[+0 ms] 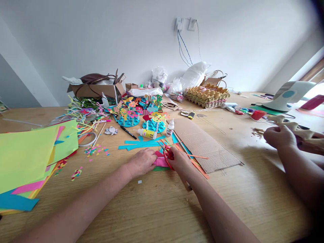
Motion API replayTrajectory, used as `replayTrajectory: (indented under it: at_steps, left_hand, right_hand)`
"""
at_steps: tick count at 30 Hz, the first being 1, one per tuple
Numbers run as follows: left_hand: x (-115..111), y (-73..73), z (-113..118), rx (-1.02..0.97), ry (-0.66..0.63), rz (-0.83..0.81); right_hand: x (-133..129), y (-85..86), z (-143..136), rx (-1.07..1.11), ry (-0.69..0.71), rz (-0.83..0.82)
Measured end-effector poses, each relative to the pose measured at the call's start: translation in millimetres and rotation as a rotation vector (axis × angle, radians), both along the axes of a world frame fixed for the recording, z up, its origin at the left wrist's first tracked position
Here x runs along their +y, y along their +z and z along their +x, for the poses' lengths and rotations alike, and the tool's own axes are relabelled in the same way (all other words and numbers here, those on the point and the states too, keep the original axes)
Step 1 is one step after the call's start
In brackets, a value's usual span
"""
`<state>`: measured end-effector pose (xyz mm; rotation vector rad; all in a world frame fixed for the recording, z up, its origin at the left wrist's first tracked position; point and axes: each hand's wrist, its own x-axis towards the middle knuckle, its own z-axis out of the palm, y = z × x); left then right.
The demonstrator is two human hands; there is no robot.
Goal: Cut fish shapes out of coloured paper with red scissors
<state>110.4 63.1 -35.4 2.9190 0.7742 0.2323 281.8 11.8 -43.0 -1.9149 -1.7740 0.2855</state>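
From afar I log paper sheets (pixel 26 158) left on the table (pixel 141 212), cardboard (pixel 205 145) right of the scissors (pixel 165 156), bottles (pixel 148 134) just behind, egg trays (pixel 207 95) farther back (box (pixel 107 91) left of those).

From the person's head, one wide view looks forward and down, near and over the left hand (pixel 142 162) and right hand (pixel 180 160), across the surface (pixel 157 212) to the wall (pixel 113 40).

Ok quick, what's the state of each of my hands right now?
Left hand: closed, holding pink paper.
Right hand: closed around red-handled scissors.
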Motion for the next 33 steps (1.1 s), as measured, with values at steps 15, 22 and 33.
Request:
replayTrajectory:
  at_steps: [15, 22, 33]
  left_hand:
    - [-3.5, 2.3, 4.3, -0.072, 0.092, 0.123]
    - [-3.3, 8.7, -6.3, -0.175, 0.128, 0.135]
    - [-37.4, 24.9, -52.2, -0.865, 0.453, -0.301]
  right_hand:
    - [1.2, 7.8, 0.2, 0.433, -0.049, 0.023]
    - [-2.4, 14.1, -7.2, 0.843, 0.047, -0.017]
    - [-23.4, 23.3, -32.7, 1.073, 0.289, 0.127]
